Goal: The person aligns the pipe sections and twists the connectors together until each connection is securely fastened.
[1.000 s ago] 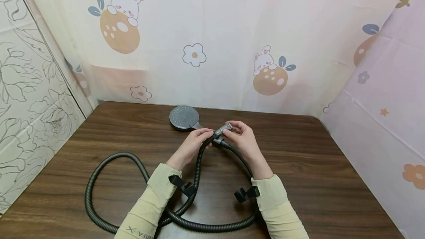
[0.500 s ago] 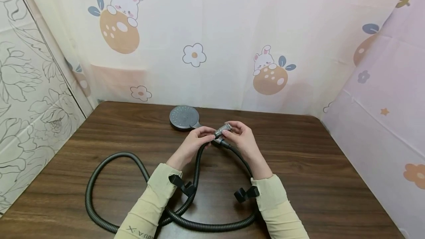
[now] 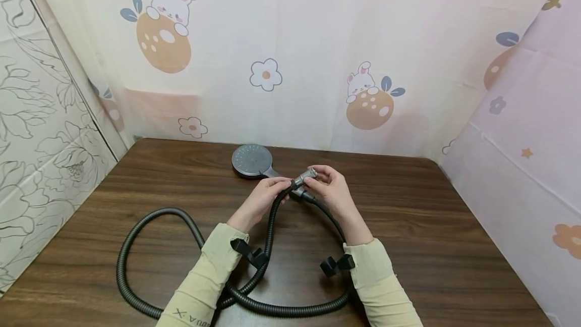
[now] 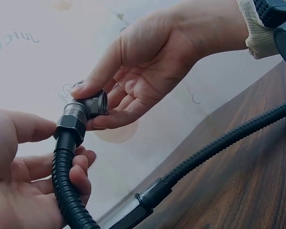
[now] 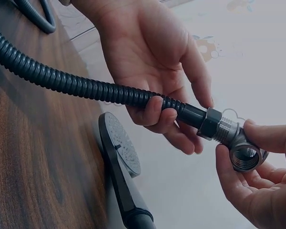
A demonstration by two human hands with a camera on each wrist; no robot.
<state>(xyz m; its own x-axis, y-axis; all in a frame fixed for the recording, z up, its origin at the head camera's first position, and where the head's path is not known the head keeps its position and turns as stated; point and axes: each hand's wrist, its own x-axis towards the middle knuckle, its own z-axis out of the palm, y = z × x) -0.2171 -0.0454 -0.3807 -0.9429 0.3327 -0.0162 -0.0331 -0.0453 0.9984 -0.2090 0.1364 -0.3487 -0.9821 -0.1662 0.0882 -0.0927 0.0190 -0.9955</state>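
Observation:
Both hands meet over the table around one end of a black ribbed shower hose [image 3: 270, 231]. My left hand [image 3: 257, 202] holds this end, with the thumb at the black hex nut [image 4: 71, 128] and other fingers curled under the hose. My right hand [image 3: 336, 196] pinches a silver metal elbow fitting [image 5: 242, 147] between thumb and fingers. The fitting's threaded end sits at the nut, with several threads showing. Its round side opening, threaded inside, faces away from the hose. A grey shower head [image 3: 251, 160] lies behind the hands, its handle partly hidden by them.
The hose loops across the brown wooden table [image 3: 431, 226] to the left and front, crossing itself near the left forearm. Its other end joins the shower head's handle. A printed curtain [image 3: 308, 110] hangs along the table's back edge. Black camera mounts sit on both wrists.
My left thumb and fingers have shifted over the nut and back, and the hose just below bent slightly with them. My right hand and the elbow fitting stay nearly in place.

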